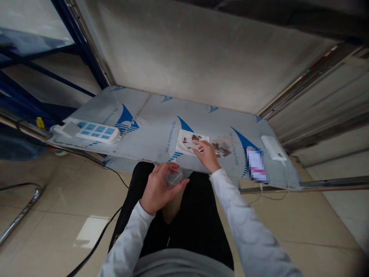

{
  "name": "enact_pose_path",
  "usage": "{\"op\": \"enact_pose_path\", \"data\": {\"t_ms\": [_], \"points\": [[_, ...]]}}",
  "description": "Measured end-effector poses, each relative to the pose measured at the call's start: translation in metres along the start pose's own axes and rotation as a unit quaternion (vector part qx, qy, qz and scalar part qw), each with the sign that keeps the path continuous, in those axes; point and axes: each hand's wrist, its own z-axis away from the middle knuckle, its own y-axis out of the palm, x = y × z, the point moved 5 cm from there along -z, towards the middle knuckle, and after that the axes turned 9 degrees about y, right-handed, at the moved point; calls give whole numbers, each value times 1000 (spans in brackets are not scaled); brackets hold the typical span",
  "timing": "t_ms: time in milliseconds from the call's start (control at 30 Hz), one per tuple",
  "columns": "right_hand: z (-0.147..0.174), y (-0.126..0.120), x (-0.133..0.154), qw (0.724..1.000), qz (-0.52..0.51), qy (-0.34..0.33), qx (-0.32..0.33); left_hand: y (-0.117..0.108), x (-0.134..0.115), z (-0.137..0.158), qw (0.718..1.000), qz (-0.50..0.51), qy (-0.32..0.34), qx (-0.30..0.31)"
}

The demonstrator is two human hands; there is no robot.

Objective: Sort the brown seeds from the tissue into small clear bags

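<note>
Covers a table [155, 142] with blue-printed protective film. Carries a white power strip [99, 131] at nine o'clock, a white pad [181, 146] near the centre, brown pieces [221, 149] towards three, a white device [273, 148] farther out, a blurred phone [256, 164] at four.

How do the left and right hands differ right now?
Place: the left hand is over the lap; the right hand reaches over the table.
Pose: the left hand curves wide, thumb apart; the right hand's fingertips draw close together.
Contents: the left hand holds a clear plastic container; the right hand is at the white pad, grip unclear.
Shared: both wear light sleeves.
</note>
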Motion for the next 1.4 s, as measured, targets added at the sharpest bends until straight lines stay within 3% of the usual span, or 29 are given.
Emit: {"op": "enact_pose_path", "data": {"t_ms": [167, 567, 700, 833, 967, 1400], "points": [[-37, 41, -23, 981, 153, -74, 90, -1, 9, 4, 993, 100, -65, -1], [-53, 56, -12, 978, 168, -101, 70, -4, 21, 6, 983, 164, -80, 7], [-57, 60, -9, 981, 172, -64, 60, -5, 23, 6, 983, 161, -85, -2], [-67, 58, -9, 986, 168, 17, 11, -7, 24, 5, 984, 153, -86, -12], [-77, 65, -6, 982, 169, 82, 5, -7, 25, 5, 985, 147, -86, -7], [-76, 68, -3, 984, 124, 126, -2, 1, 28, -6, 985, 148, -76, -45]]}}
